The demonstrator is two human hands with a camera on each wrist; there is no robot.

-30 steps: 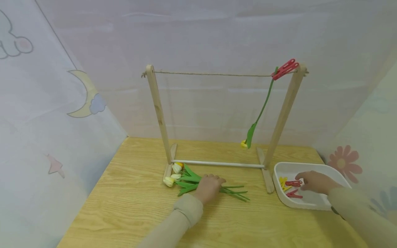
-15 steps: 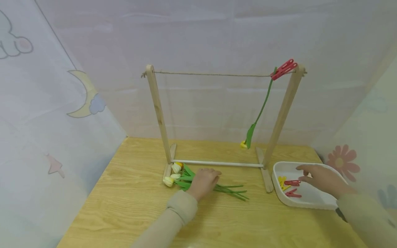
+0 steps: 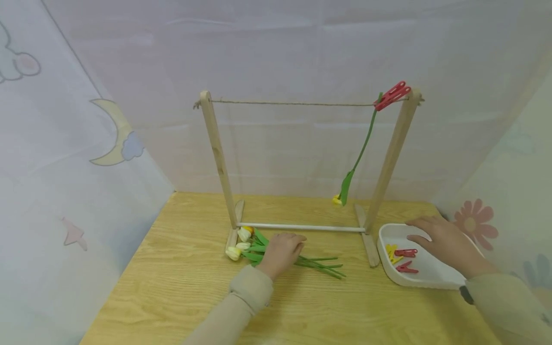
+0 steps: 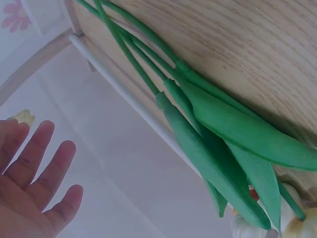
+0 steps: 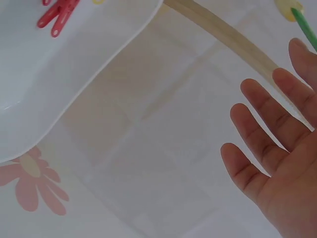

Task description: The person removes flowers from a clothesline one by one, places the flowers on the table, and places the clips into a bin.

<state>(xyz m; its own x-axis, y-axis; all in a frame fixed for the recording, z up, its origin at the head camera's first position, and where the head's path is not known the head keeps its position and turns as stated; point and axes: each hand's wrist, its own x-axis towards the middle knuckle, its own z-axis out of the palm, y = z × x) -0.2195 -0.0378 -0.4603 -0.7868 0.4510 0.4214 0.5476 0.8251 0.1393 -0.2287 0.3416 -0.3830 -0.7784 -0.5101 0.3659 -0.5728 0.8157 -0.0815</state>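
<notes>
Several tulips [image 3: 259, 248] with white and yellow heads lie in a bunch on the table, green stems pointing right. Over their leaves hovers my left hand [image 3: 281, 253]; the left wrist view shows its fingers loosely extended and apart from the tulips. My right hand [image 3: 444, 242] is above the white tray [image 3: 435, 273], its fingers spread and holding nothing. Inside the tray's left part lie yellow clothespins [image 3: 392, 254] and red clothespins [image 3: 407, 267]. One yellow tulip [image 3: 346, 187] hangs head down from the string, held by a red clothespin [image 3: 391, 96].
A wooden frame [image 3: 219, 160] with two posts stands at the back of the table. A twine string [image 3: 293, 103] runs between its tops, and a white rod [image 3: 302, 227] joins its feet. Printed cloth walls [image 3: 276, 52] enclose the back and sides.
My left hand has shifted slightly left over the tulips. My right hand has risen away from the clothespins, and its fingers have spread. The view has turned slightly.
</notes>
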